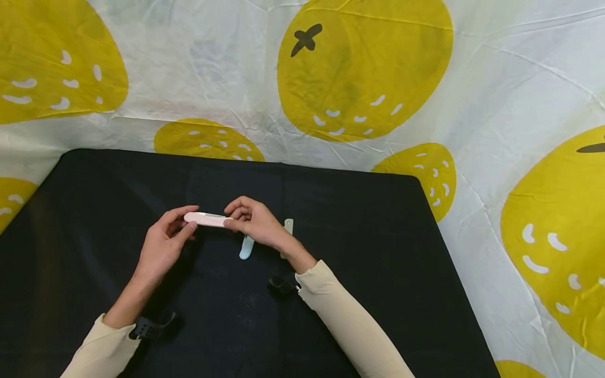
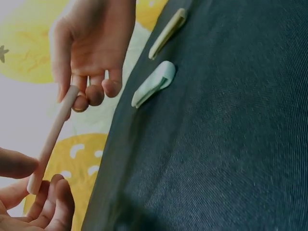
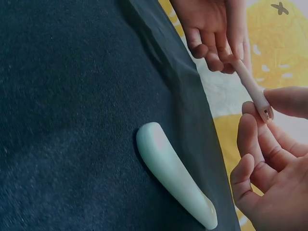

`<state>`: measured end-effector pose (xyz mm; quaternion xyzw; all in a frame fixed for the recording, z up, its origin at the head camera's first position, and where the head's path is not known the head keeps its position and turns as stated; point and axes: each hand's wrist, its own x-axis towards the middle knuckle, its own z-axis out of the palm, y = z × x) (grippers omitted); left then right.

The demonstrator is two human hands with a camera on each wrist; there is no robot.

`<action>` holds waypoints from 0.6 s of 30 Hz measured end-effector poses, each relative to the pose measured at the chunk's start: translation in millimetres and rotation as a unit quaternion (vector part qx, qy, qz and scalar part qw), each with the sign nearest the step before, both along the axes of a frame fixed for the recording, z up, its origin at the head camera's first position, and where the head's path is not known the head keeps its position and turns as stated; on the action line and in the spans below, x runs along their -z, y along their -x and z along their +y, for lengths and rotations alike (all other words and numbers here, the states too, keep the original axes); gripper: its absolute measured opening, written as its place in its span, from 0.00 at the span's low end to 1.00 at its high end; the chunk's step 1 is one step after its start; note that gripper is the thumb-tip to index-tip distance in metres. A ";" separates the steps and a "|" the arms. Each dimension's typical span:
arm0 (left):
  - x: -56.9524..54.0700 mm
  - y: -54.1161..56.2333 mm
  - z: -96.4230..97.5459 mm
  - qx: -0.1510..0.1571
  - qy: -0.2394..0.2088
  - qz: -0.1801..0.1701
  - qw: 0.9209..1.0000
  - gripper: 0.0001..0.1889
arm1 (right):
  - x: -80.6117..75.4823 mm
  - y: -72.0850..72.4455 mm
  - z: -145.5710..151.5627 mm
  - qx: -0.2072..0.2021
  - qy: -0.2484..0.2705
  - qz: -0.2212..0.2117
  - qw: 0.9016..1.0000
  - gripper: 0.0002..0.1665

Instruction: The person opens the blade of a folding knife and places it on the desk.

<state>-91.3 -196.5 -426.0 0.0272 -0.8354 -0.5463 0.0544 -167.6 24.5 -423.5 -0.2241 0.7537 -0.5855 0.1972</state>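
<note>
Nearest are two cream sleeves (image 1: 352, 320), each with a black strap (image 1: 283, 285) near its cuff. Beyond them, the left hand (image 1: 163, 247) pinches one end of the pink tool (image 1: 208, 219) between thumb and finger, and the right hand (image 1: 260, 223) pinches the other end in the same way, so the grip of both is closed on it. The pink tool is held almost level in the air above the desk (image 1: 378, 236). I would judge it light and stiff, probably of smooth plastic, therefore a little slippery, but not fragile. A small metal part (image 3: 267, 114) shows at the right hand's end; it is tiny and blurred there, so I cannot say surely what it is. It seems wiser to take hold by the plain sides of the body, away from this part. Lower, on the desk, lie the blue tool (image 1: 246, 248) and, near it, the green tool (image 1: 289, 226), which is partly hidden by the right wrist. Behind the desk is a white cloth (image 1: 212, 68) printed with big yellow fruits.
</note>
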 end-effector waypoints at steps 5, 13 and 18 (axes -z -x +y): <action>-2.0 1.8 1.2 -0.011 -0.031 -0.012 0.999 0.22 | -1.8 -3.4 -3.5 -0.013 0.002 -0.009 1.000 0.16; -2.4 4.1 5.8 -0.001 -0.189 0.000 0.982 0.26 | -3.0 -8.3 -7.2 -0.035 -0.003 -0.005 0.999 0.17; -3.3 4.1 8.7 -0.024 -0.266 -0.002 0.964 0.27 | -3.3 -10.6 -10.5 -0.040 0.000 -0.001 0.999 0.17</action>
